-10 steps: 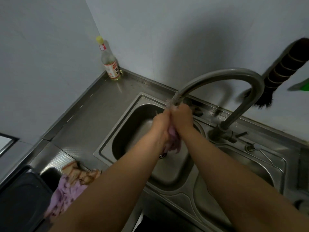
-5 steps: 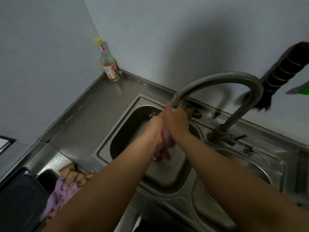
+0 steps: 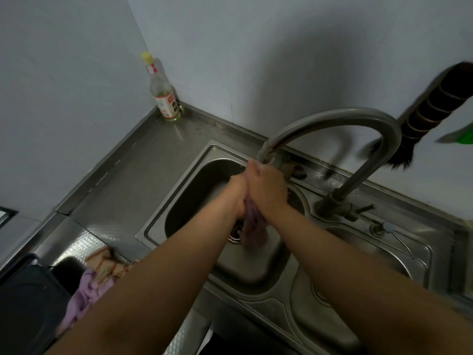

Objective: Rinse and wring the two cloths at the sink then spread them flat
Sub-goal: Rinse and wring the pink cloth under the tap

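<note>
Directly under the spout of a tall curved faucet [image 3: 340,119], two bare hands meet over the left basin of a stainless steel double sink [image 3: 179,193]. Left hand [image 3: 236,198] and right hand [image 3: 268,188] are pressed together, fingers of both curled tight around a bunched purple cloth [image 3: 252,226], whose loose end hangs down from the fists toward the drain [image 3: 235,234] at the basin's bottom. The right hand lies partly over the left, hiding most of the left's fingers; the forearms stretch in from the near edge and block much of the sink's near rim and the divider between the basins. Whether water runs from the spout cannot be told.

A second cloth [image 3: 92,285], purple with a brown patterned part, lies crumpled on the steel counter [image 3: 143,175] at near left, well apart from the basin and partly covered by the left forearm. Just beside it on the left sits a dark bin [image 3: 25,303], cut off by the picture's edge.

At the far corner, where two pale walls meet, a clear bottle [image 3: 163,96] with a yellow cap and a red and white label stands upright on the counter. To the right, the faucet's base rises behind the right basin [image 3: 384,254], with a small lever handle sticking out near it. On the far wall at right hangs a dark brush [image 3: 435,106], its bristles pointing down beside the faucet's arch, and a green object [image 3: 465,135] shows at the right edge, too cropped to identify.
</note>
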A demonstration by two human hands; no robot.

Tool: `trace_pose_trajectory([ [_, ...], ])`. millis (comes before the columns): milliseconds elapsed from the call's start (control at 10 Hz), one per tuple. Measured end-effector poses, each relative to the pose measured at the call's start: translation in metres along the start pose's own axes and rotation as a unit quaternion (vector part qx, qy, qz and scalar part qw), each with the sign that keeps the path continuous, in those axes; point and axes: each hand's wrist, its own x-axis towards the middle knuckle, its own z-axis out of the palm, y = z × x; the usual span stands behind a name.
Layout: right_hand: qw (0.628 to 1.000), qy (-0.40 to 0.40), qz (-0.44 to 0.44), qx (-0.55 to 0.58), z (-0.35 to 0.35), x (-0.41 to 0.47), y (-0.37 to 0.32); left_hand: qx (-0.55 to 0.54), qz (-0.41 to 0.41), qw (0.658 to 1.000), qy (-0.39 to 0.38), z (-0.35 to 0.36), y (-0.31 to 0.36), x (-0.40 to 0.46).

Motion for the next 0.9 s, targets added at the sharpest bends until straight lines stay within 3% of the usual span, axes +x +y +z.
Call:
trace_pose_trajectory([
  [100,0.994,-0.034,0.069,0.072,-0.009,0.027,0.028,0.164,-0.018,0.984,-0.069,-0.017,-0.008,0.008],
  [200,0.989,-0.072,0.042,0.124,-0.026,0.036,0.029,0.342,0.012,0.928,-0.15,-0.034,0.003,0.012],
  [300,0.973,-0.211,0.03,0.092,-0.044,0.04,0.026,0.468,0.037,0.844,-0.259,-0.052,0.015,0.012],
  [400,0.896,-0.426,0.05,0.113,-0.056,0.036,0.029,0.366,0.047,0.885,-0.283,-0.063,0.021,0.013],
  [500,0.869,-0.474,0.023,0.136,-0.064,0.036,0.038,0.239,0.02,0.926,-0.293,-0.069,0.029,0.012],
  [700,0.91,-0.282,0.062,0.299,-0.041,0.034,0.047,0.24,0.04,0.935,-0.259,-0.068,0.027,0.01],
  [800,0.96,-0.128,0.055,0.244,-0.034,0.039,0.043,0.16,0.065,0.966,-0.195,-0.07,0.009,0.019],
  [900,0.973,-0.018,0.08,0.216,-0.025,0.03,0.033,0.044,0.099,0.992,-0.063,-0.054,-0.002,0.029],
])
